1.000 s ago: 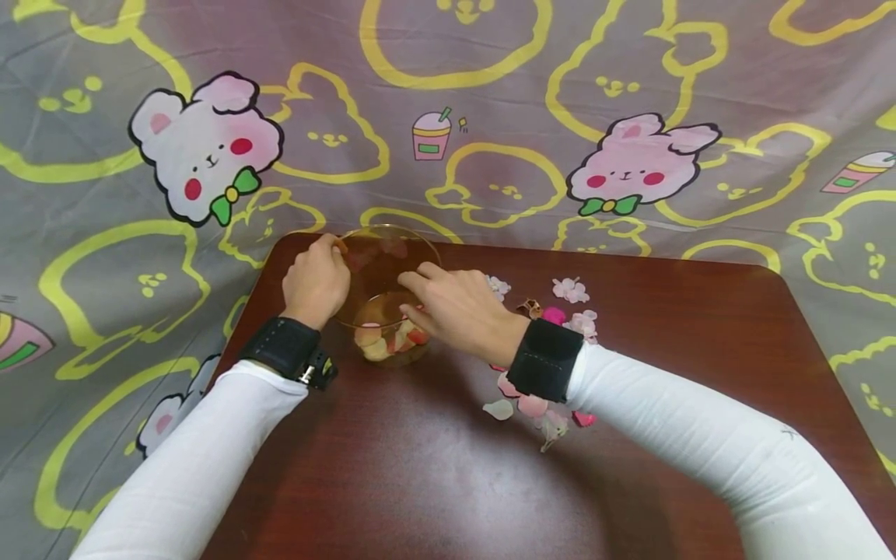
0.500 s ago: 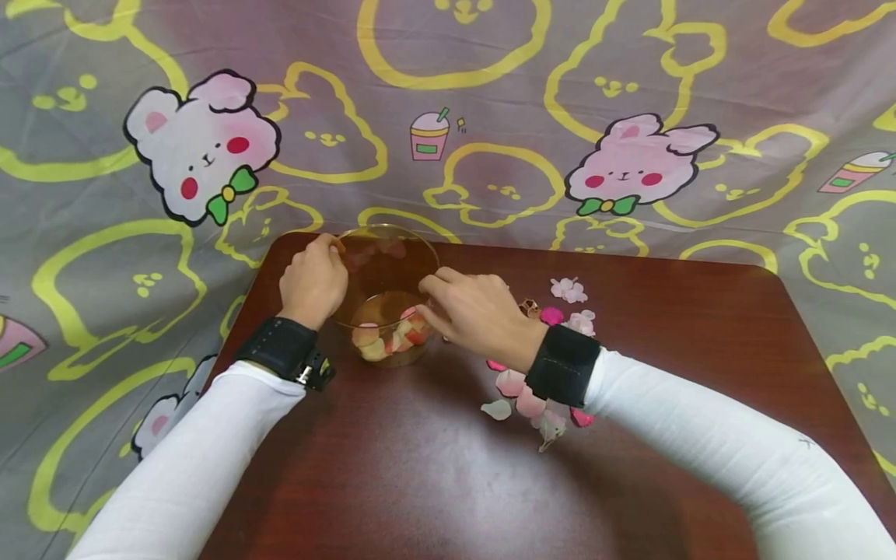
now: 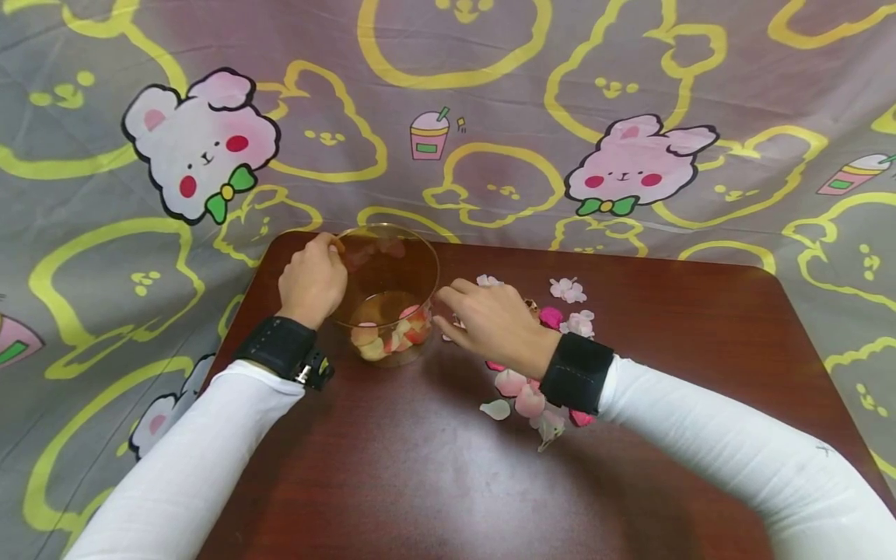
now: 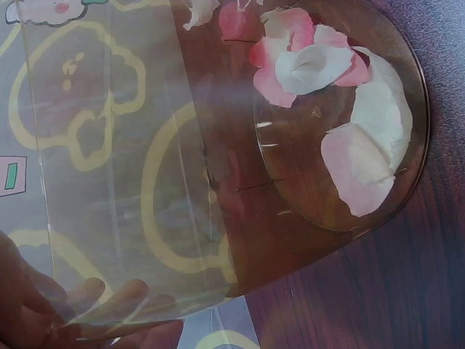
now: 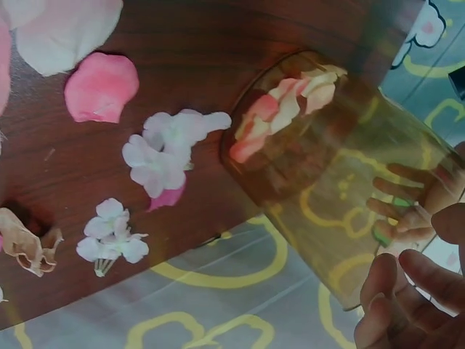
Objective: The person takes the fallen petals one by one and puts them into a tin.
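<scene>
- Now the right hand (image 3: 493, 323) is out of the cup (image 3: 388, 292) and just to its right, low over the table (image 3: 630, 467); a second ago its fingers were inside, above the petals (image 3: 392, 338) at the bottom.
- Its fingers are loosely bent, and I cannot tell whether they hold anything; the drop looks done.
- Meanwhile the left hand (image 3: 313, 281) has not moved: its fingers curl round the cup's left rim and steady it.
- Loose petals (image 3: 521, 397) lie under the right wrist and flowers (image 3: 570, 292) just beyond the hand, so more seem left to gather.
- By my judgement, the next pick starts from these.
</scene>
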A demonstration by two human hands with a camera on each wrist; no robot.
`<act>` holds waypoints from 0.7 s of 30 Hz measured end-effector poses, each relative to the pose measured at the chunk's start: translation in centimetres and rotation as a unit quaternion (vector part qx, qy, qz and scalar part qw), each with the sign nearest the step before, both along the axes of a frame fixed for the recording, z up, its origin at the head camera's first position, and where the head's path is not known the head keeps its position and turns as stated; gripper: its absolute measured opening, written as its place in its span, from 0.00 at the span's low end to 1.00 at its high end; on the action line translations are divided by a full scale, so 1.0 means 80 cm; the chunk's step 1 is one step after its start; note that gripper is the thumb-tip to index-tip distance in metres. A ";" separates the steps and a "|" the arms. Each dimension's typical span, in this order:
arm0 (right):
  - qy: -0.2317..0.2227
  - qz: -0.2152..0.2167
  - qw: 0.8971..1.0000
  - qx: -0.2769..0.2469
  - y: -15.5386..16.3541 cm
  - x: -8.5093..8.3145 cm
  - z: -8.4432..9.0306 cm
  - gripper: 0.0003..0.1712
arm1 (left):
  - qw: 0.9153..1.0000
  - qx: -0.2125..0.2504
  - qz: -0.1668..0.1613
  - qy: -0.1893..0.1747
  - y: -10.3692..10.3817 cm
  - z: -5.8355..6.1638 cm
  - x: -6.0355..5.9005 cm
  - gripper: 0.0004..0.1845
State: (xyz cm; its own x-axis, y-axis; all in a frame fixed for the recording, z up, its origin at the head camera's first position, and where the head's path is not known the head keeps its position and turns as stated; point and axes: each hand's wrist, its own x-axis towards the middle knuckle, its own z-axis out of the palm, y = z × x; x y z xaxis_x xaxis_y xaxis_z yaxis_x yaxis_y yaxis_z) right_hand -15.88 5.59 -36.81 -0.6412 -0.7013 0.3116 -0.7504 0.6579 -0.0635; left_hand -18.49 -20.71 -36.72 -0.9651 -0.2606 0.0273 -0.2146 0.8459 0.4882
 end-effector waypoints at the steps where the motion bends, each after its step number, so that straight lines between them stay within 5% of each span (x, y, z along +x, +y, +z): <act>1: 0.000 0.001 1.000 0.002 0.001 0.000 -0.002 0.16 | 1.000 0.000 0.000 0.000 0.000 0.000 0.000 0.21; 21: -0.025 0.024 0.997 0.073 0.021 0.012 -0.054 0.14 | 1.000 0.002 -0.001 -0.001 -0.001 -0.001 -0.002 0.21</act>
State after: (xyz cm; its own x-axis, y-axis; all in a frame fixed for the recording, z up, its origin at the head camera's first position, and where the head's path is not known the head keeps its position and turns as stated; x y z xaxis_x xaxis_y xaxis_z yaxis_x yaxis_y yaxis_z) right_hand -14.90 7.25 -41.13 -0.6184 -0.7669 0.1717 -0.7793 0.6266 -0.0079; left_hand -18.66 -20.79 -36.83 -0.9657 -0.2585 0.0255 -0.2132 0.8448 0.4908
